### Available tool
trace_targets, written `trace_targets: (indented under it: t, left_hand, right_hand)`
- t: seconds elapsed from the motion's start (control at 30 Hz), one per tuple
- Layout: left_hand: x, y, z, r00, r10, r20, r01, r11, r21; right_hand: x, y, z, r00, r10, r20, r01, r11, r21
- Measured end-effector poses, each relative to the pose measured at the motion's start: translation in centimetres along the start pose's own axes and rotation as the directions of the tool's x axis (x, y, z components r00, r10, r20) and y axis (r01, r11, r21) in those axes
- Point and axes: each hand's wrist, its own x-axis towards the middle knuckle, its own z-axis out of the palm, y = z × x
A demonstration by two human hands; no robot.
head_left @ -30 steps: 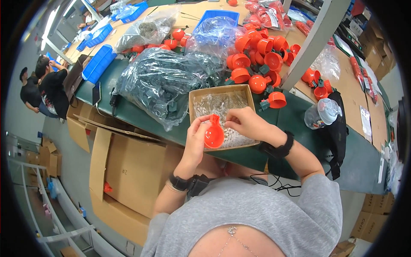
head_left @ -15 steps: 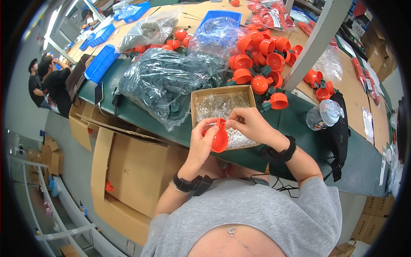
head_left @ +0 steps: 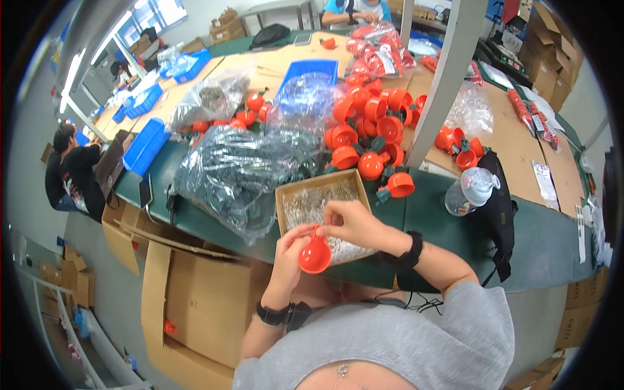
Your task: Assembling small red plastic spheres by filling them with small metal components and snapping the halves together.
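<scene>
Between the fingers of my left hand (head_left: 288, 255) is a small, glossy red plastic cup (head_left: 315, 255), its round bowl facing up toward me. The fingertips of my right hand (head_left: 356, 225) pinch together at the cup's narrow upper end. Whatever they hold there is too small to make out. Both hands are over the near part of an open cardboard box (head_left: 281, 214). Small white plastic pieces (head_left: 350, 251) fill its near side, and thin metal springs (head_left: 335, 190) lie toward the far side.
Beyond the box lie a clear bag of dark parts (head_left: 224, 170) and a heap of red cups (head_left: 389, 129). A metal post (head_left: 447, 81), a bottle (head_left: 473, 190) and a black pouch (head_left: 499, 224) stand rightward. Lower left is a large open carton (head_left: 211, 312). Other people sit farther off.
My view has tilted up, showing more of the far table and another person there. Both hands keep hold at the cup, and my right fingers have come closer to its upper end.
</scene>
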Motion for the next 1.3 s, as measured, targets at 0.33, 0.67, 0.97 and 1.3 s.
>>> trace_targets:
  t: [0.33, 0.67, 0.97, 1.3]
  left_hand:
    - [-0.1, 0.1, 0.7, 0.996, -0.052, -0.072, 0.049, 0.998, -0.044]
    - [0.1, -0.4, 0.7, 0.999, -0.003, -0.051, 0.005, 0.999, 0.035]
    - [-0.3, -0.2, 0.2, 0.999, -0.054, 0.003, 0.054, 0.995, -0.082]
    - [0.6, 1.0, 0.6, 1.0, -0.008, -0.016, 0.005, 0.987, -0.161]
  right_hand:
    - [-1.5, 1.2, -1.8, 0.988, 0.15, 0.035, -0.154, 0.955, 0.255]
    - [-3.1, -2.2, -0.4, 0.953, -0.237, -0.187, 0.202, 0.961, -0.19]
    - [-2.2, -2.2, 0.6, 0.929, -0.355, -0.108, 0.296, 0.884, -0.362]
    - [-0.8, -2.2, 0.8, 0.925, -0.268, -0.27, 0.212, 0.952, -0.22]
